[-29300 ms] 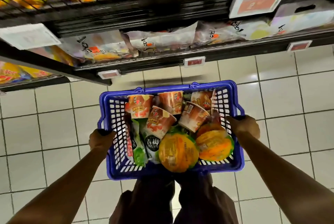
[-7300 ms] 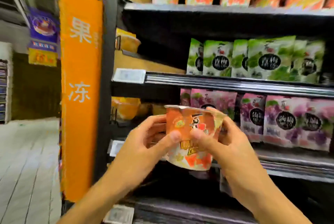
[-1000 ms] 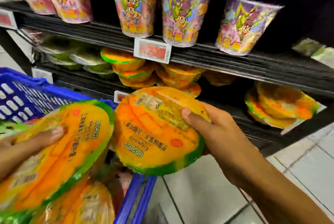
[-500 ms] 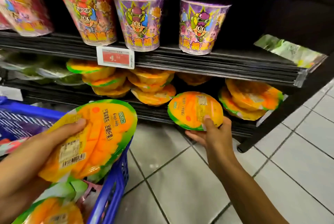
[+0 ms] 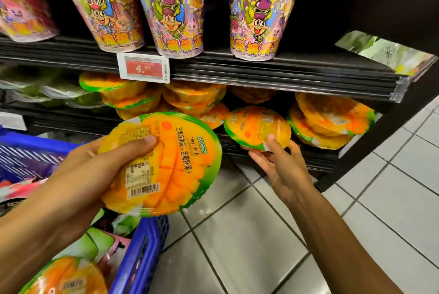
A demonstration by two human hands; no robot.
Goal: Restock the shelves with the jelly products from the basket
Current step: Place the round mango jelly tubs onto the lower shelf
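My left hand point(image 5: 95, 170) grips a round mango jelly tub point(image 5: 171, 165) with an orange and green lid, holding it above the blue basket point(image 5: 140, 253). Its thumb lies across the lid. My right hand point(image 5: 282, 165) holds a second mango jelly tub point(image 5: 254, 127) at the front edge of the lower shelf point(image 5: 318, 160), fingers under it and thumb on the lid. Several like tubs point(image 5: 332, 120) are stacked on that shelf. Another mango tub point(image 5: 66, 279) lies in the basket at the bottom left.
Tall cartoon-printed jelly cups point(image 5: 259, 18) stand on the upper shelf point(image 5: 285, 75), with a red price tag point(image 5: 145, 68) on its edge. Green tubs point(image 5: 47, 92) sit at the far left of the lower shelf. White tiled floor point(image 5: 273, 234) lies below.
My right hand has pushed its tub up to the lower shelf edge among the stacked tubs. My left hand has lifted its tub higher and turned it toward the shelf.
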